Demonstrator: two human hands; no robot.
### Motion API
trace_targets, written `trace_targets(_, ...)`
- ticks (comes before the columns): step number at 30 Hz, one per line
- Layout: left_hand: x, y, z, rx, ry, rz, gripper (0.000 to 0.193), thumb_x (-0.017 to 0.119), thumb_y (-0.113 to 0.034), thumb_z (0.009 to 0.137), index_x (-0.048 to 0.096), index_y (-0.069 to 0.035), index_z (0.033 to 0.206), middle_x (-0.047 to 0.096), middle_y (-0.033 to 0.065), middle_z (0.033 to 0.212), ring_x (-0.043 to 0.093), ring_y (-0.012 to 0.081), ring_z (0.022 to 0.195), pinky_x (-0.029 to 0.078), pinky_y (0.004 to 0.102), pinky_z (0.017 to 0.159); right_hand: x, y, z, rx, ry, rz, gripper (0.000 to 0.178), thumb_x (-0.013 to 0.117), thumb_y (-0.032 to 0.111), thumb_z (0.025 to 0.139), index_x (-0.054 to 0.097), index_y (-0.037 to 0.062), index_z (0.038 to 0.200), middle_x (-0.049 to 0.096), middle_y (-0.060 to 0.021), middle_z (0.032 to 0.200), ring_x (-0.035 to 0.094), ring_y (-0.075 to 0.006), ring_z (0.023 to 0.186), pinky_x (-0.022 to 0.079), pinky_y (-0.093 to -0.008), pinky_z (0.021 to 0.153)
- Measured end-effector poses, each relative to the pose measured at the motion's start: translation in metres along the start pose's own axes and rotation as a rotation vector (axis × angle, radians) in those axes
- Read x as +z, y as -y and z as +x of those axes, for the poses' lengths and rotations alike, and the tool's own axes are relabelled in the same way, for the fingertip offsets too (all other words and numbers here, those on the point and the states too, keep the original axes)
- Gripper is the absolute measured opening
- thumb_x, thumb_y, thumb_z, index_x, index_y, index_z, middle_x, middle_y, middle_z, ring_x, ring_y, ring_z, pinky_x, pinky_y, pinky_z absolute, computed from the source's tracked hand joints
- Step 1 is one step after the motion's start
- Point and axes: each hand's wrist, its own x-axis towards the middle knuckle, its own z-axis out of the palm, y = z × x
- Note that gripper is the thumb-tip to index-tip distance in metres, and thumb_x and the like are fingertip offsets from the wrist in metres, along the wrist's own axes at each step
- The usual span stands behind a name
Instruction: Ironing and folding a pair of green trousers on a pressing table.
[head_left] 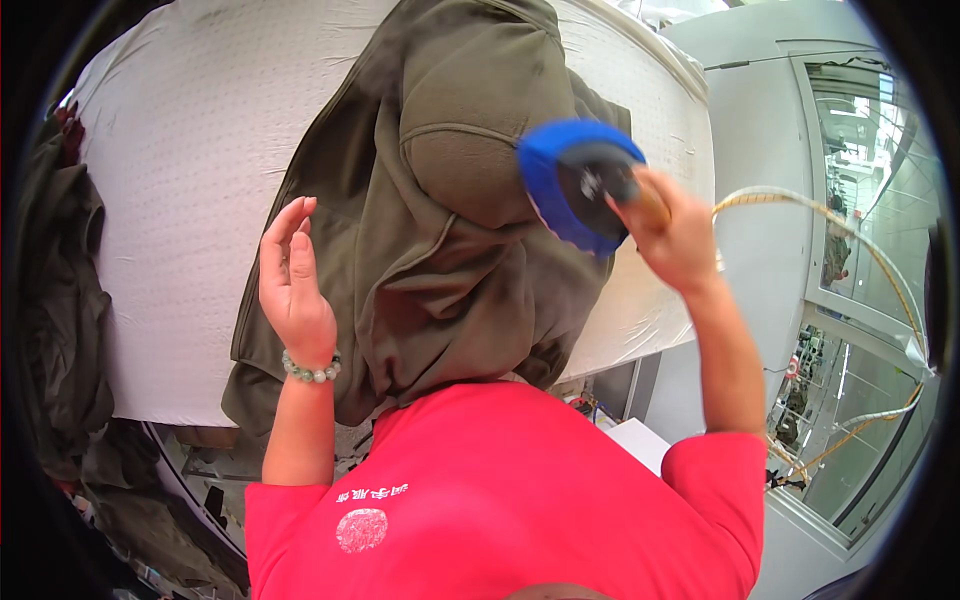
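Right hand (pixel 680 235): we're gripping blue iron (pixel 570 185) by handle (pixel 651 204) | left hand (pixel 298 290): hovering empty, fingers loosely cupped | olive garment (pixel 470 170): lying on desk (pixel 190 200), seeming soft, limp, best held by edges

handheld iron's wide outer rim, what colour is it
The iron's outer rim is bright blue, clearest in the head view.

White cloth-covered tbl (pixel 190 180), visible left of L fingers (pixel 274 248), carries a rumpled olive-brn garment (pixel 465 165), mostly btwn these & R fingers (pixel 682 198), extending beyond both to tbl's far edge & back past them to near edge.
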Motion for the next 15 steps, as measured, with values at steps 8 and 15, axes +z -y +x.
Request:
trace_targets(8,0.068,-0.031,0.038,0.116,0.102,0.098,0.039,0.056,-0.018,0.107,0.055,0.004,0.14,0.06,0.0144,0.141,0.054,0.0237,0.135,0.037,0.0385,0.119,0.022,-0.206,-0.106,0.691,0.012,0.121,0.03,0.079,0.026,0.091,0.074,0.0027,0.108,0.073,-0.0111,0.082,0.068,-0.0222,0.069,0.051,-0.0332,0.065)
trace_targets(15,0.151,0.0,0.123,0.418,0.151,0.628,0.067,0.056,-0.047,0.104,0.047,0.001,0.151,0.042,0.0239,0.159,0.035,0.0368,0.151,0.027,0.042,0.124,0.042,-0.273,-0.117,0.821,0.268,-0.214,0.05,0.078,0.04,0.09,0.071,0.0002,0.12,0.075,-0.0141,0.097,0.072,-0.0318,0.091,0.054,-0.0444,0.082)
